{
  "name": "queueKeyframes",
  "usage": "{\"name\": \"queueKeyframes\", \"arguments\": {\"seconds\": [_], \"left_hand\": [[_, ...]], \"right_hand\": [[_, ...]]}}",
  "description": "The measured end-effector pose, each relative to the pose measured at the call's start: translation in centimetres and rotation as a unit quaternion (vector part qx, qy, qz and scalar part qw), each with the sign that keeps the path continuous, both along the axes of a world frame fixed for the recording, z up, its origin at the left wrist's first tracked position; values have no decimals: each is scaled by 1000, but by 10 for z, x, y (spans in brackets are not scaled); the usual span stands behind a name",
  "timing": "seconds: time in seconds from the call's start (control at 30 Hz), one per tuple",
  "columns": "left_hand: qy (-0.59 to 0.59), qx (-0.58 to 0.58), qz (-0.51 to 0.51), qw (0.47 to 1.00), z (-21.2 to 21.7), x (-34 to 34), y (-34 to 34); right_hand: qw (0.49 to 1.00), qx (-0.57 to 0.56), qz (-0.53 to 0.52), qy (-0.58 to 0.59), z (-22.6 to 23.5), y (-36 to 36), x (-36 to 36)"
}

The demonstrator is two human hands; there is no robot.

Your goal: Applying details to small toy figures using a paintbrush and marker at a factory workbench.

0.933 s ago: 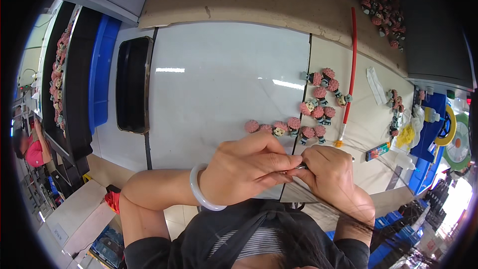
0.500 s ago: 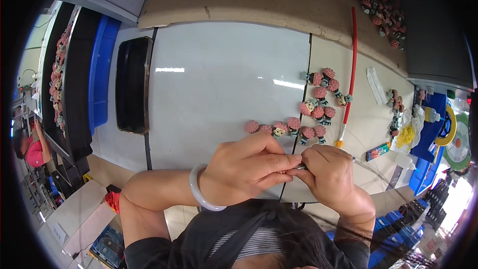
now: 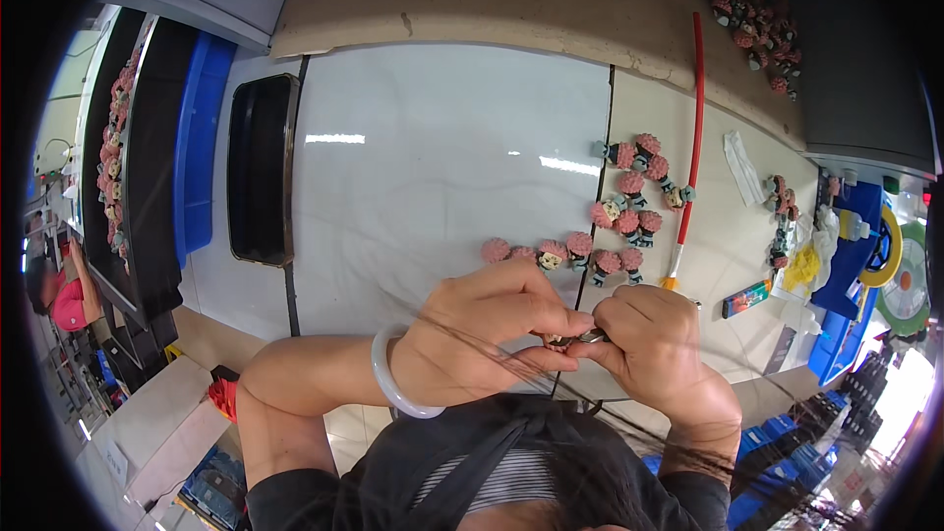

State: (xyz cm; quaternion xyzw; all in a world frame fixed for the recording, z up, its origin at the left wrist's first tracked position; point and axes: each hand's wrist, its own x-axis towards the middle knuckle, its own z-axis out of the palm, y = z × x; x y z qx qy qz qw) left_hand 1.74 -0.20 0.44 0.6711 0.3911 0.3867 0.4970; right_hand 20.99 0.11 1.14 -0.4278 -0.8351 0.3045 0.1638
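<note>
My left hand [image 3: 497, 324], with a pale bangle on the wrist, pinches a small figurine [image 3: 558, 341] that is mostly hidden by the fingers. Closed around a slim metal tool [image 3: 594, 335] is my right hand [image 3: 651, 342]; the tool's tip meets the figurine between the two hands, and its kind is unclear. Just beyond my fingers lies a row of small pink-haired figurines [image 3: 552, 254]. A looser cluster of similar figurines [image 3: 629, 220] sits farther off, to the right.
A red-handled brush [image 3: 699, 98] lies right of the cluster, near a lighter [image 3: 746, 299]. More figurines [image 3: 755, 20] are heaped at the far right. A black phone [image 3: 264, 167] lies left, beside a blue bin [image 3: 205, 143]. Another person [image 3: 69, 300] is at far left.
My hands have shifted slightly, and more of the figurine and the tool's tip shows between my fingers. Loose strands of hair now cross the view over my hands.
</note>
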Motion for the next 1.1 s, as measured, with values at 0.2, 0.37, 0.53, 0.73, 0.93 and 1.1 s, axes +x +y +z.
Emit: {"name": "queueKeyframes", "arguments": {"seconds": [0.2,0.37,0.53,0.73,0.93,1.1], "left_hand": [[-24,12,-10,1000,-4,-1,1],[-26,8,-18,999,-3,-2,1],[-34,6,-24,999,-3,-2,2],[-25,-3,-22,999,-3,-3,1],[-26,-11,-33,999,-3,-2,2],[-16,-5,-18,1000,-4,-1,0]], "right_hand": [[1000,7,-15,5,1,0,-2],[1000,2,-2,-3,2,1,-1],[1000,16,20,17,1,3,0],[999,-8,21,35,-1,3,-2],[998,-52,16,20,0,0,1],[999,-3,34,25,-3,2,0]]}}
